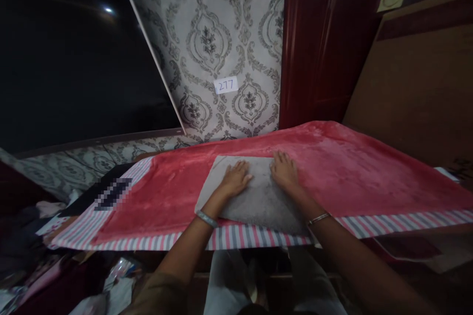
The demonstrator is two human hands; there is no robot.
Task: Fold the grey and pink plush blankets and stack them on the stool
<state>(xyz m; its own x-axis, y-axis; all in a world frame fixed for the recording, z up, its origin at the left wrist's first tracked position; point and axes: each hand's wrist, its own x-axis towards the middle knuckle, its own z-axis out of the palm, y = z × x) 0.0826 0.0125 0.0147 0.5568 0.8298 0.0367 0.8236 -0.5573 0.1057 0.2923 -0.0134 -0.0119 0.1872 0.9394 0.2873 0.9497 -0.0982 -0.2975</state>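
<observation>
A grey, plush-looking cloth [258, 197], folded into a flat four-sided piece, lies on a red blanket [170, 197]. My left hand [235, 178] rests flat on the cloth's upper left part, fingers stretched out. On its upper right edge lies my right hand [284, 170], palm down with the fingers extended. Neither hand grips anything. The cloth's lower right corner reaches over the striped border [251, 237] at the front, near my right wrist. Beneath the hands the cloth's surface is hidden.
Behind stands a patterned wall with a paper label [226, 85] reading 277. A large dark screen [74, 59] is at the left, a cardboard box [417, 88] at the right. A blurred-out dark object [114, 194] lies at the blanket's left end. Clothes and bags pile up lower left.
</observation>
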